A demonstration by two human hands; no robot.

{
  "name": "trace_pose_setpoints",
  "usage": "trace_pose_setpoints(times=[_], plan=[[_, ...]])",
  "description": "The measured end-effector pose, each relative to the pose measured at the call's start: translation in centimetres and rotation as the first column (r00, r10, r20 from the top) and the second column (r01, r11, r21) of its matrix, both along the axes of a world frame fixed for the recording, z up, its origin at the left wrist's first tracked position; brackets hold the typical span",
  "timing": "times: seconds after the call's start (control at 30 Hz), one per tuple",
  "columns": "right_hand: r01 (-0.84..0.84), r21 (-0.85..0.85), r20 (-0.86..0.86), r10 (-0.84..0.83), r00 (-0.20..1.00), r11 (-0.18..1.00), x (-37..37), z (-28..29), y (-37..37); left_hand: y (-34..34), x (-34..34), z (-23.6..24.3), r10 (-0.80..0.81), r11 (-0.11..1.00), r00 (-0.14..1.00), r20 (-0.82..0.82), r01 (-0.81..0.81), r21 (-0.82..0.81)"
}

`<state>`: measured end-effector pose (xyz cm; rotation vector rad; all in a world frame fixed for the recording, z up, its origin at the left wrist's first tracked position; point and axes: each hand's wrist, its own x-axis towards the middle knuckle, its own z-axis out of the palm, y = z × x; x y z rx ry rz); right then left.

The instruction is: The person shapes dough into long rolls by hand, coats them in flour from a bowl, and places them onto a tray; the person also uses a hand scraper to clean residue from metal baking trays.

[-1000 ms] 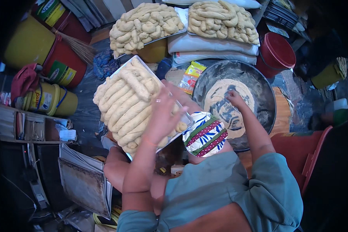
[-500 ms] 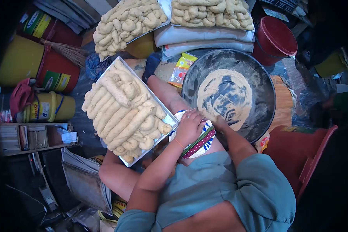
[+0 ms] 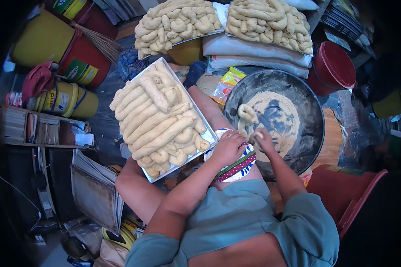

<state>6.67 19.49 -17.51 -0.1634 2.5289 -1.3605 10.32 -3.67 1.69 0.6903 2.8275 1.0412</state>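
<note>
covering patterned cloth (image 3: 241,167) partly: left hand (image 3: 229,147); right hand (image 3: 263,140), grip unclear

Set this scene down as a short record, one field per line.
Left hand: laid over a patterned cloth on the thigh
Right hand: above the black basin, fingers curled; grip unclear
Basin contents: pale powder, unevenly spread
Dough piece: looped, just beyond the right hand
Metal tray: left of the basin, piled with dough ropes
Beyond: left dough heap; right dough heap above white sacks
</note>
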Motion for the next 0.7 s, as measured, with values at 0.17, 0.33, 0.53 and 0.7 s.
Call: trace_pose_setpoints(times=[0.17,0.33,0.53,0.7], plan=[[0.348,-0.472,0.030,-0.380,0.924,0.810,-1.3,6.9,-0.7,-0.4,0.2,-0.2,0.019,1.000,1.000,-0.011,-0.019,-0.001],[0.227,-0.016,0.065,-0.225,0.972,0.974,2.2,3.8,-1.3,-0.2,0.2,0.1,0.031,0.999,0.999,-0.015,-0.031,0.008],[-0.037,-0.141,0.686,0.124,0.717,0.989,5.3,2.6,1.4,-0.8,0.7,0.3,-0.008,1.000,0.998,0.055,0.008,0.008],[0.399,-0.445,0.282,-0.298,0.912,0.802,0.6,5.6,3.5,-0.8,0.9,0.3,-0.005,1.000,1.000,0.011,0.004,0.009]])
